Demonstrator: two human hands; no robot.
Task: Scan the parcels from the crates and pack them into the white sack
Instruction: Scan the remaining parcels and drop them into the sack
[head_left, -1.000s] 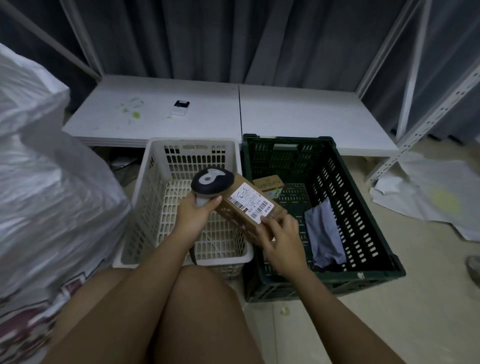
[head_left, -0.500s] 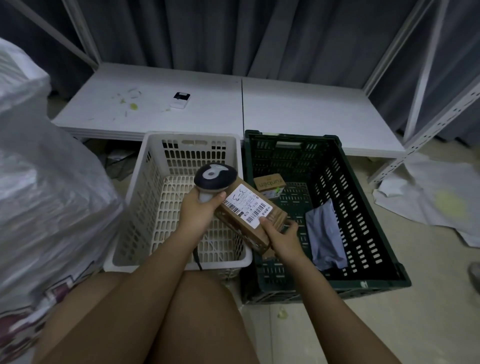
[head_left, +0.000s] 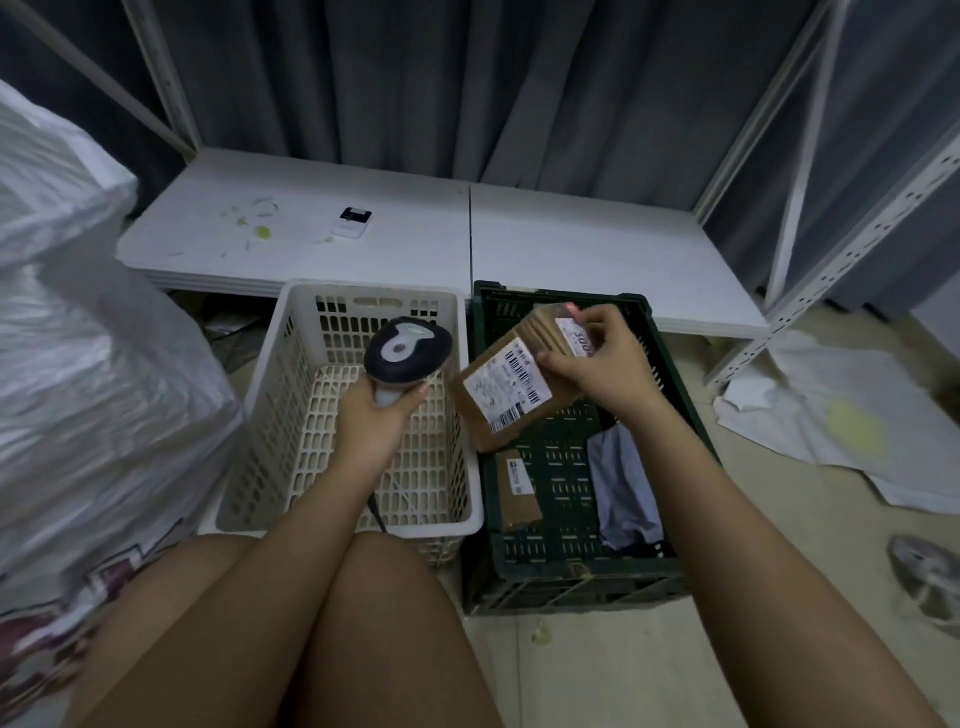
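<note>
The brown cardboard parcel with the white barcode label (head_left: 511, 389) is up in the air over the dark green slatted plastic crate (head_left: 670, 530), label face turned up. The right hand (head_left: 597, 358) grips it from the far end, fingers curled over the top edge. Just beside it to the left, the left hand (head_left: 382, 410) is wrapped round the handle of the black-and-grey handheld barcode scanner (head_left: 408, 351), held above the white slatted plastic crate (head_left: 332, 415), scanner and parcel close but apart. Down in the green crate lie a smaller brown parcel (head_left: 514, 488) and a grey-blue soft package (head_left: 623, 483). The big white woven sack (head_left: 88, 332) bulks at far left. Behind the crates runs a low white shelf board (head_left: 571, 249) carrying a small white-and-black device (head_left: 352, 223).
</note>
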